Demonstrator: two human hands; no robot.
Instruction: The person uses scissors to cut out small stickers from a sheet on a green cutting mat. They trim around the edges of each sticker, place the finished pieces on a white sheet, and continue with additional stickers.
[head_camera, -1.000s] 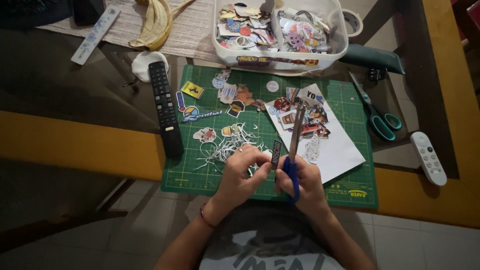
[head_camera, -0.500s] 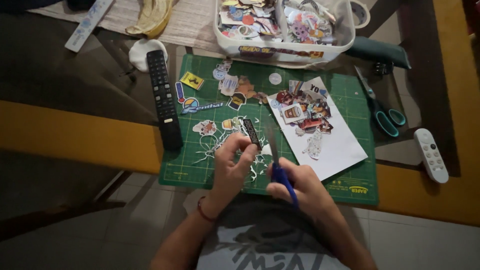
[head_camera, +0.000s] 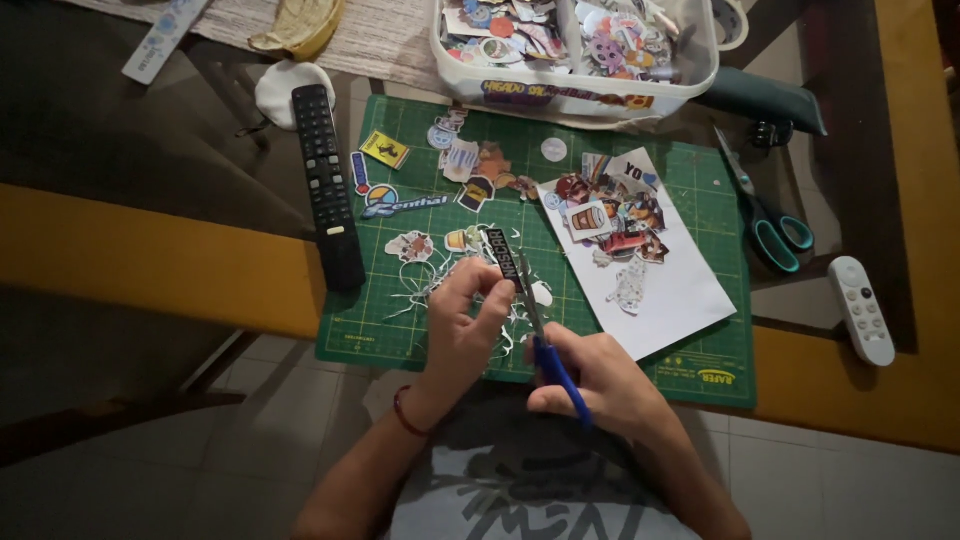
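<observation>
A narrow black sticker strip with pale lettering is pinched between the thumb and fingers of the left hand, held tilted above the green cutting mat. The right hand is closed around the blue handles of a pair of scissors; the blades rise along the strip's right edge, but whether they are parted or shut on the paper cannot be made out, since the metal is thin and dim against the mat. The two hands are set close together, just apart. Beneath them a tangle of white paper trimmings is partly covered by the left hand. On the mat, cut-out stickers are scattered, and more are heaped on a white sheet whose lower corner lies just beside the right hand. A black remote control lies along the mat's left edge. A white tub of stickers is cut off by the top of the frame, as is a white remote at upper left. A second pair of scissors with teal handles and a small white remote lie to the right of the mat. The floor and the left side are too dark for detail.
</observation>
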